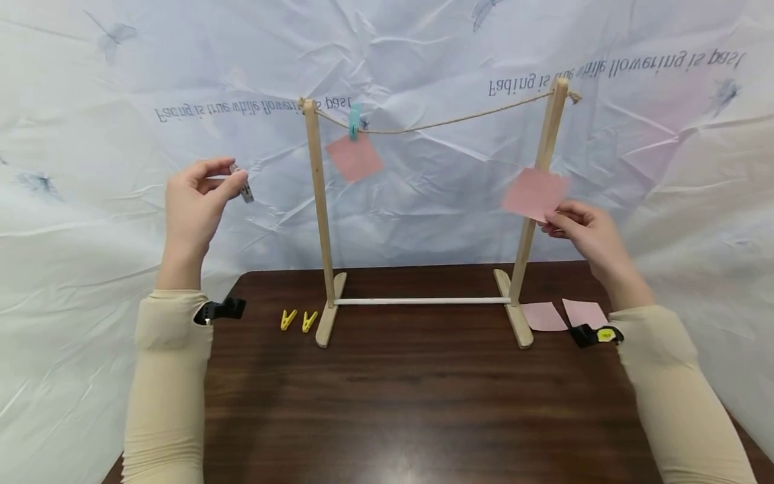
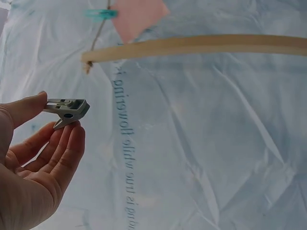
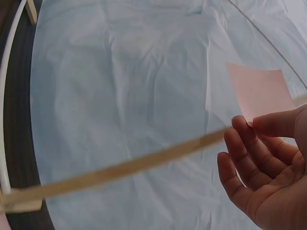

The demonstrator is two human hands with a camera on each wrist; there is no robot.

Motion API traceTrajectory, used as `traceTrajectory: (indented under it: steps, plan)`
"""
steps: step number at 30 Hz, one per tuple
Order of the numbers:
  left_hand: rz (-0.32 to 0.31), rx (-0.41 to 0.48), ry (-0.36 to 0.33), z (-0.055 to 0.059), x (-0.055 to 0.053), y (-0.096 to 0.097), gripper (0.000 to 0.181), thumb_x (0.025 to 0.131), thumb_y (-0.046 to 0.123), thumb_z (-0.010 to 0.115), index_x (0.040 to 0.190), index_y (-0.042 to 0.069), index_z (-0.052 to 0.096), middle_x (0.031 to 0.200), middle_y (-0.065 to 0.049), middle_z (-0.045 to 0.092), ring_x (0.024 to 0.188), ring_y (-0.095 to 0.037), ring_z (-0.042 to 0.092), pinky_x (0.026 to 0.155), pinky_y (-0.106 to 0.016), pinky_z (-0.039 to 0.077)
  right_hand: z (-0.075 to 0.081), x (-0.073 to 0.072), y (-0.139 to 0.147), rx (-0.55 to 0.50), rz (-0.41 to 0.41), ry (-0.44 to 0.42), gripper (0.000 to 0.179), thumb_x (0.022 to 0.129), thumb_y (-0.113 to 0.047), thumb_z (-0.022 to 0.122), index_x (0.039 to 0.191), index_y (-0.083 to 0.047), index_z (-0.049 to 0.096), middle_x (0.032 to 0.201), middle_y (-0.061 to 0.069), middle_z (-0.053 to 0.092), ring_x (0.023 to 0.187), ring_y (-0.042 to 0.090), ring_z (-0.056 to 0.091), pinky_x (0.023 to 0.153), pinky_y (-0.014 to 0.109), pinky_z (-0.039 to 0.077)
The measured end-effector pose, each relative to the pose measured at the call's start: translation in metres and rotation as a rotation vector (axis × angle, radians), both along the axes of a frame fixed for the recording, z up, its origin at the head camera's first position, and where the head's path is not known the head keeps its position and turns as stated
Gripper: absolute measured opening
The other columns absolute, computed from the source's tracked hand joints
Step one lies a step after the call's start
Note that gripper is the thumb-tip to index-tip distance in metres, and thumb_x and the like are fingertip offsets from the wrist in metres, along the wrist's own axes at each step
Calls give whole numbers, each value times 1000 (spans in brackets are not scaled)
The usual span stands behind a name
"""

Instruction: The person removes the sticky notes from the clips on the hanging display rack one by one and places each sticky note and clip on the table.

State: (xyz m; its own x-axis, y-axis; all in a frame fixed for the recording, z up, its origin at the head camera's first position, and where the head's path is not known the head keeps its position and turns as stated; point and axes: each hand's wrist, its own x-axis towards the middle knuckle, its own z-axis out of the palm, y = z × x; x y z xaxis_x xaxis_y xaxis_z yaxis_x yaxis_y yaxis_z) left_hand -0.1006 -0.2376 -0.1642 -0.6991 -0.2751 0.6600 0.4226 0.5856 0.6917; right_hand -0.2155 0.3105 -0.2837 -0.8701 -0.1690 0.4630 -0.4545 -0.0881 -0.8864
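Observation:
Between thumb and fingers, my left hand (image 1: pixel 196 198) pinches a grey clothespin (image 2: pixel 69 108), raised left of the wooden stand (image 1: pixel 320 202). My right hand (image 1: pixel 589 238) holds a pink paper square (image 1: pixel 535 193) by its lower corner, between thumb and fingertips; in the head view the paper overlaps the right post. A twine line (image 1: pixel 447 123) sags between the tops of the two posts. Near its left end a teal clothespin (image 1: pixel 354 122) clips another pink paper square (image 1: pixel 355 158), which hangs by a corner.
Two yellow clothespins (image 1: pixel 309 321) lie on the dark table (image 1: pixel 387 390) left of the stand's left foot. Beside the right foot are two pink paper squares (image 1: pixel 543 316). A white rod (image 1: pixel 423 301) joins the feet, and a pale printed sheet (image 1: pixel 423 222) hangs behind.

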Motion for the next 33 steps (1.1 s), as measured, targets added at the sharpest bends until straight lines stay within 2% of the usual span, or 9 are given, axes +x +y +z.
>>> traceTrajectory:
  steps: [2,8,10,13,16,22,26,29,33]
  plan:
    - [21,-20,-22,-8,-1,-7,40,92,24,77,125,3,70,104,9,65,87,0,66,73,-16,47,-3,0,9,-27,8,-6,6,97,1,63,97,-3,68,83,-1,75,76,7,71,71,16,56]
    - [103,-88,-119,-39,-4,-30,45,93,32,74,128,4,69,104,13,65,87,7,62,71,-15,45,-17,5,28,-16,-41,-53,9,98,-1,63,96,-8,69,83,-4,74,75,7,71,70,15,55]
    - [124,-116,-166,-50,-5,-37,47,94,35,73,129,4,68,108,8,66,86,9,60,71,-15,45,-24,7,34,12,-77,-64,11,98,-3,64,95,-10,70,82,-5,74,75,5,71,70,15,55]
    - [149,-162,-239,-66,-8,-47,50,96,38,70,132,4,66,115,-4,67,85,12,56,69,-16,44,-34,10,43,13,-92,-88,12,98,-4,64,94,-12,71,82,-7,74,75,4,71,71,14,54]
    - [155,-205,-278,-77,-14,-54,50,97,37,67,134,4,65,120,-17,67,86,11,54,69,-17,44,-43,12,51,-21,-83,-106,13,98,-3,64,94,-12,71,83,-6,75,74,4,71,70,13,54]
    - [152,-234,-319,-92,-21,-67,49,98,32,66,135,0,63,124,-22,66,84,11,52,68,-14,43,-54,18,64,-23,-97,-132,13,98,-2,63,97,-13,70,84,-7,74,74,4,72,71,12,53]
    - [156,-250,-357,-105,-23,-74,51,99,32,65,136,-3,61,125,-26,65,95,-17,68,69,-17,43,-59,23,70,37,-145,-162,14,99,-5,63,98,-17,70,84,-9,74,74,2,71,72,10,52]
    - [166,-273,-404,-117,-25,-78,52,100,33,64,137,-4,60,126,-28,64,110,-42,64,74,-29,49,-63,26,74,54,-157,-190,14,100,-7,63,98,-19,69,84,-10,73,74,1,70,71,10,51]
    - [166,-316,-451,-133,-29,-85,51,100,30,63,135,-7,59,127,-29,63,111,-45,64,79,-44,52,-68,29,78,23,-142,-214,17,100,-5,62,98,-20,69,85,-10,74,74,1,70,71,10,52]
